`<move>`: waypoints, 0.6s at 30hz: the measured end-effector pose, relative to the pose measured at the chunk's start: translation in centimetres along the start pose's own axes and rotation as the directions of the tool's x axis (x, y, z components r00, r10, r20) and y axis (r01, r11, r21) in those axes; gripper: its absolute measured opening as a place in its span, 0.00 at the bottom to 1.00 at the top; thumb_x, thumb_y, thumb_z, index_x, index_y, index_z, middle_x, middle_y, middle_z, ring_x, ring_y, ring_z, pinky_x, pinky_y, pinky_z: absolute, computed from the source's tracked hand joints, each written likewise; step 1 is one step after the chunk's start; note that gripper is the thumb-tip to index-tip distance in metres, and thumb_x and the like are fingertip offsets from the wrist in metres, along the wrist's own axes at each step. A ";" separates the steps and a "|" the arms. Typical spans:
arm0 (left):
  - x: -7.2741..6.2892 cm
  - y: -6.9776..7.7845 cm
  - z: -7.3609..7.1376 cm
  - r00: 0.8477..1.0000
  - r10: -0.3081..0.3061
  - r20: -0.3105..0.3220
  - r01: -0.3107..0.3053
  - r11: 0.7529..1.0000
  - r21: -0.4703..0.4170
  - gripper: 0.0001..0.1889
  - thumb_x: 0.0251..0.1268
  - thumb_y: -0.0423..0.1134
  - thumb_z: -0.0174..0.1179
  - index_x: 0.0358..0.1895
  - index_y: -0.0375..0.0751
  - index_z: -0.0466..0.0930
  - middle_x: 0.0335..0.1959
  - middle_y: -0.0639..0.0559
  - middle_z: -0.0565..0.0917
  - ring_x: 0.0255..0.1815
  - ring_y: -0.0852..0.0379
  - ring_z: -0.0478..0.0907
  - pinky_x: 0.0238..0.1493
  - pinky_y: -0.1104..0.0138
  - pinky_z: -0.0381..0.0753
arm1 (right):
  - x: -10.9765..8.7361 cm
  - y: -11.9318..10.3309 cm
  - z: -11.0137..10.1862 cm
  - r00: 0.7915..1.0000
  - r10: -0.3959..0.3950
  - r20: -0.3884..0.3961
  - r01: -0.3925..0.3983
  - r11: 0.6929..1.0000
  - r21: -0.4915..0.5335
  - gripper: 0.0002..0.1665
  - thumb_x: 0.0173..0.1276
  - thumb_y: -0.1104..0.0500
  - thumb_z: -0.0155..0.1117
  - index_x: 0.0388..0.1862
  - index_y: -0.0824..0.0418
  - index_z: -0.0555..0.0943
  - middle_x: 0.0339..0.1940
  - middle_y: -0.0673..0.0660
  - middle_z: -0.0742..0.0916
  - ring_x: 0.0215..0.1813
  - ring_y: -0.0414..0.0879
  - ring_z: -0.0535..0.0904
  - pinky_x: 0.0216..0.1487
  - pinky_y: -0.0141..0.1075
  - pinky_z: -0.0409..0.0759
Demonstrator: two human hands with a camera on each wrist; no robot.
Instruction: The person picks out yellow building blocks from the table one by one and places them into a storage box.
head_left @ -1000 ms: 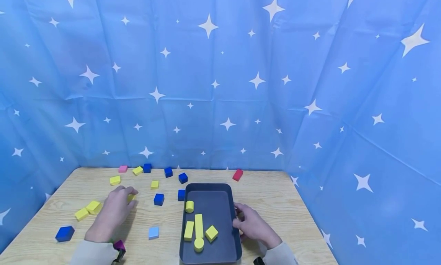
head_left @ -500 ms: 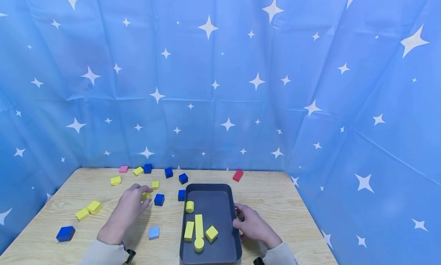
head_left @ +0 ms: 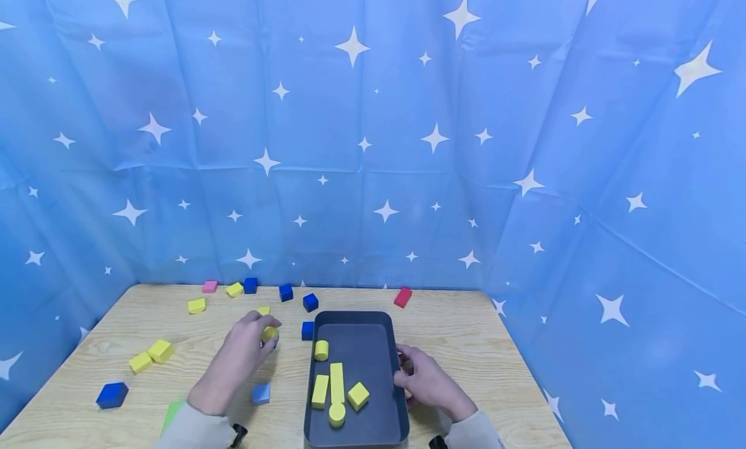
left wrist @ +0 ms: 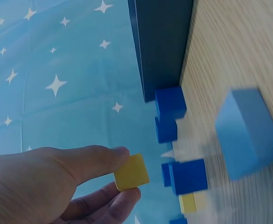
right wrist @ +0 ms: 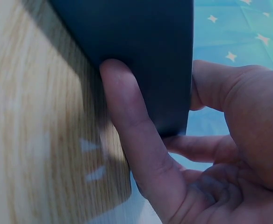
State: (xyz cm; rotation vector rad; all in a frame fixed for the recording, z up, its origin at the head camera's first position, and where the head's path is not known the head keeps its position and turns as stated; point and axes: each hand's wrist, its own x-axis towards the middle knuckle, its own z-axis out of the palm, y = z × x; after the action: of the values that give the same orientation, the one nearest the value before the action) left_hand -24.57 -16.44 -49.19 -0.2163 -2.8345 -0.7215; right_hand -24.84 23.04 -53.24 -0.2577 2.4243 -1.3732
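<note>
My left hand (head_left: 241, 353) pinches a small yellow block (left wrist: 132, 172) between thumb and fingertips, held up over the table left of a dark grey tray (head_left: 379, 345). A blue block (left wrist: 189, 176) shows past the fingertips in the left wrist view. In the tray lie several yellow blocks, among them a long bar (head_left: 336, 383), a cylinder (head_left: 321, 350) and a tilted cube (head_left: 358, 396). My right hand (head_left: 430, 381) grips the tray's right side, its thumb at the rim and an extended finger along the outer wall, as the right wrist view shows.
Scattered left of the tray are blue blocks such as one (head_left: 112, 395) near the left edge, two adjoining yellow blocks (head_left: 160, 351) and a light blue block (head_left: 261, 394). A red block (head_left: 403, 297) lies behind the tray. Part of something green (head_left: 172, 414) shows beside the left sleeve.
My left hand has moved right toward the tray, carrying the yellow block. The green thing has come into sight by the left sleeve. My right hand and the tray have stayed in place.
</note>
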 end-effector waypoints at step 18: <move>0.8 3.9 2.2 0.997 0.076 -0.011 -0.076 0.996 -0.042 0.13 0.71 0.29 0.82 0.55 0.39 0.94 0.51 0.42 0.90 0.42 0.55 0.85 0.42 0.62 0.94 | 0.0 0.2 0.0 1.000 -0.018 0.004 0.018 1.000 -0.004 0.44 0.78 0.66 0.67 0.92 0.67 0.69 0.63 0.67 0.86 0.50 0.53 0.87 0.31 0.49 0.96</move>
State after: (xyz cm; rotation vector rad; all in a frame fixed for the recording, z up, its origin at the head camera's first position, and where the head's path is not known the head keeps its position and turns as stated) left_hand -24.96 -11.92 -49.12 -0.3249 -2.7868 -0.7647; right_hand -24.88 23.10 -53.38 -0.2837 2.4282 -1.3743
